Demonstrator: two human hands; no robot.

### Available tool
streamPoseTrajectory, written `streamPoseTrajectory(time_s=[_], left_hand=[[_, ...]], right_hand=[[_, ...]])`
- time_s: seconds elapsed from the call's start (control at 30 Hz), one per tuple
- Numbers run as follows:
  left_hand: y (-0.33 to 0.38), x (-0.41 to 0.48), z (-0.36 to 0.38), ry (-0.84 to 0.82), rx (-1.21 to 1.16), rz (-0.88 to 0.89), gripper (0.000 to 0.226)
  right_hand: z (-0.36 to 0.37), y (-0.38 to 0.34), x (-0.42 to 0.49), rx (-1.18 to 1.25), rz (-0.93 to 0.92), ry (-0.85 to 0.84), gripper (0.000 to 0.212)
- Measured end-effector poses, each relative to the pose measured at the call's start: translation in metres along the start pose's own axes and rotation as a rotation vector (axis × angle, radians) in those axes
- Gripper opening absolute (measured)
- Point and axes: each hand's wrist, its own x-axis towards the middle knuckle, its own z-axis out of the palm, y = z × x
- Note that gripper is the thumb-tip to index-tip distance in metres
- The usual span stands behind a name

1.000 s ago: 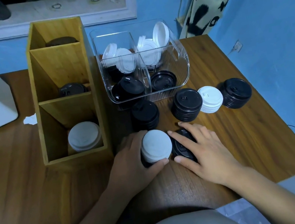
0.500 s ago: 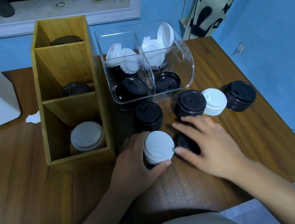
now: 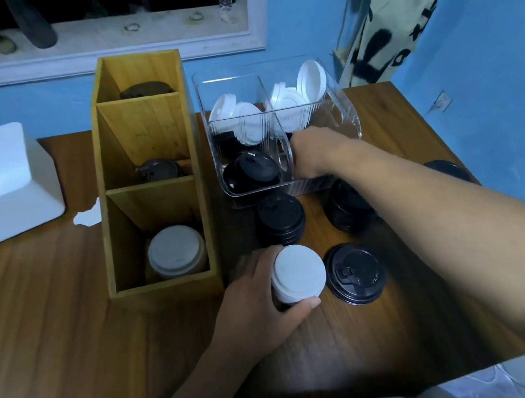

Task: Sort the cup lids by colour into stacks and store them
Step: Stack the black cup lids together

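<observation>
Left grip (image 3: 254,301) curled round white-topped stack (image 3: 296,274); right grip (image 3: 314,152) buried in clear bin (image 3: 348,115), can't tell its hold. Forearm (image 3: 427,195) might topple black stack (image 3: 342,209).

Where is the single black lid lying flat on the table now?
In the head view, the single black lid lies right of the white-topped stack that the left hand grips.
</observation>
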Motion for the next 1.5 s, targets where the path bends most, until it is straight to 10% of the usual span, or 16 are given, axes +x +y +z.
streamPoseTrajectory(time_s=[0.27, 0.57, 0.77, 1.2, 1.37, 1.5], left_hand=[[-0.003, 0.0, 0.0, 0.002, 0.005, 0.001, 0.087], [-0.008, 0.002, 0.004, 0.033, 0.01, 0.01, 0.089], [-0.011, 0.002, 0.007, 0.039, 0.001, -0.004, 0.089], [-0.007, 0.002, 0.009, 0.062, 0.024, 0.021, 0.083], [-0.008, 0.0, 0.01, 0.069, 0.031, 0.021, 0.083], [-0.006, 0.001, 0.009, 0.07, 0.024, 0.027, 0.082]], right_hand=[[-0.012, 0.014, -0.042, 0.269, 0.071, 0.289, 0.016], [0.045, 0.03, -0.22, 1.742, 0.301, 0.489, 0.02], [0.121, 0.05, -0.272, 2.138, 0.671, 0.577, 0.019], [0.127, 0.091, -0.299, 0.966, 0.653, 0.286, 0.023], [0.122, 0.077, -0.263, 0.295, 0.508, 0.252, 0.088], [0.122, 0.089, -0.252, 0.261, 0.29, 0.163, 0.085]])
